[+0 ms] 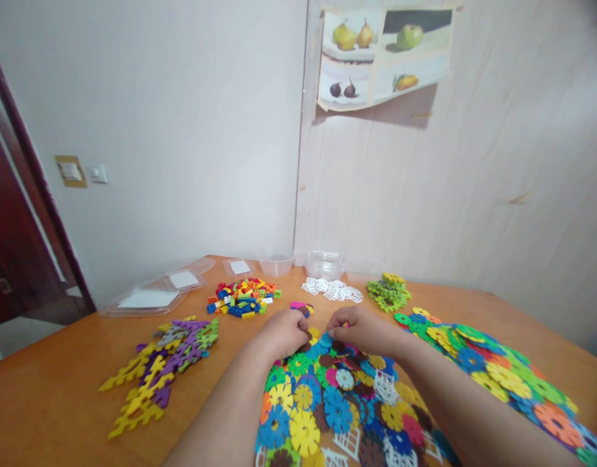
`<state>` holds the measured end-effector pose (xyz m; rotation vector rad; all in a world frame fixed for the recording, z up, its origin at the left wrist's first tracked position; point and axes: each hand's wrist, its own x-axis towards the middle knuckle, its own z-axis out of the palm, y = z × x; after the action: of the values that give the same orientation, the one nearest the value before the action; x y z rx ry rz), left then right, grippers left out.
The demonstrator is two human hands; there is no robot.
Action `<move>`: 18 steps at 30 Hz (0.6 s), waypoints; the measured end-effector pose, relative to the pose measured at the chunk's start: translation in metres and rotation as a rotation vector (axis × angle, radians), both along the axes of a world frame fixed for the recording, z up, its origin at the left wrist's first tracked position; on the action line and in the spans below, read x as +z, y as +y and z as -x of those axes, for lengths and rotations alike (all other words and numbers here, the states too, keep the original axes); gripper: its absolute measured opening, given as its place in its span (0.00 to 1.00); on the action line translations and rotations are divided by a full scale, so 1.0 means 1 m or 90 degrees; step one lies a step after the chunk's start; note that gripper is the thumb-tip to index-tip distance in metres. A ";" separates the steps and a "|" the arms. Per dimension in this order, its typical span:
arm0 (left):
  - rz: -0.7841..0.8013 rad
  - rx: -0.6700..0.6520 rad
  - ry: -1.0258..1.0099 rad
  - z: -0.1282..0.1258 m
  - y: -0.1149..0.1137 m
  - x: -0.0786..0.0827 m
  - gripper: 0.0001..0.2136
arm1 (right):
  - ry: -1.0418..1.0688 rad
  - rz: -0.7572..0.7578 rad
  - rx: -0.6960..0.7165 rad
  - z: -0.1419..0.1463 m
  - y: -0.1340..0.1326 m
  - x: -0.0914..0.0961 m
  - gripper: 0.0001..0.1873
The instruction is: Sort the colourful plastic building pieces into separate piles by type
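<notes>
A heap of colourful notched plastic discs spreads over the table in front of me, with white lattice pieces among them. At the heap's far end, my left hand has its fingers curled together beside brown and yellow discs. My right hand faces it, fingers pinched at the edge of a blue disc. Fingertips of both hands are partly hidden, and what they grip is too small to make out. A few pink and brown discs lie just beyond the hands.
Purple and yellow jagged pieces lie left. Building bricks, white lattice pieces and green pieces form piles farther back. More large discs lie right. Clear tubs and lids line the wall side.
</notes>
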<state>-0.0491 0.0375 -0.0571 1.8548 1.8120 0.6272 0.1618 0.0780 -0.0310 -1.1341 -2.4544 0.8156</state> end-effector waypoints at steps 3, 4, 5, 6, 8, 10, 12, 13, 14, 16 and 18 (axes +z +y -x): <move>-0.011 0.008 0.004 -0.002 -0.001 0.001 0.05 | 0.051 0.035 -0.037 0.002 0.002 0.005 0.07; -0.014 0.011 0.004 -0.002 -0.002 0.001 0.05 | 0.073 0.045 -0.061 0.003 0.004 0.005 0.07; -0.015 0.014 0.002 -0.003 -0.003 0.001 0.04 | 0.098 0.055 -0.090 0.006 0.006 0.005 0.06; -0.015 0.016 0.000 -0.003 -0.003 0.001 0.04 | 0.121 0.064 -0.116 0.008 0.009 0.005 0.06; -0.023 0.023 0.001 -0.001 -0.003 0.002 0.03 | 0.154 0.076 -0.155 0.015 0.017 0.002 0.05; -0.048 0.048 0.017 0.003 -0.001 0.001 0.03 | 0.159 0.093 -0.187 0.022 0.026 -0.002 0.05; -0.076 0.096 0.033 0.008 0.001 0.000 0.05 | 0.151 0.105 -0.208 0.029 0.035 -0.009 0.06; -0.085 0.120 0.036 0.011 0.003 -0.001 0.05 | 0.148 0.112 -0.215 0.033 0.039 -0.012 0.06; -0.090 0.138 0.036 0.014 0.005 -0.002 0.05 | 0.147 0.119 -0.219 0.037 0.042 -0.014 0.07; -0.091 0.155 0.033 0.018 0.007 -0.004 0.06 | 0.148 0.135 -0.215 0.045 0.047 -0.018 0.07; -0.088 0.155 0.035 0.020 0.008 -0.005 0.05 | 0.156 0.147 -0.205 0.053 0.049 -0.020 0.06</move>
<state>-0.0687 0.0460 -0.0619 1.7671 2.0976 0.8136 0.1089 0.1273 -0.0512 -1.3721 -1.9521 1.0817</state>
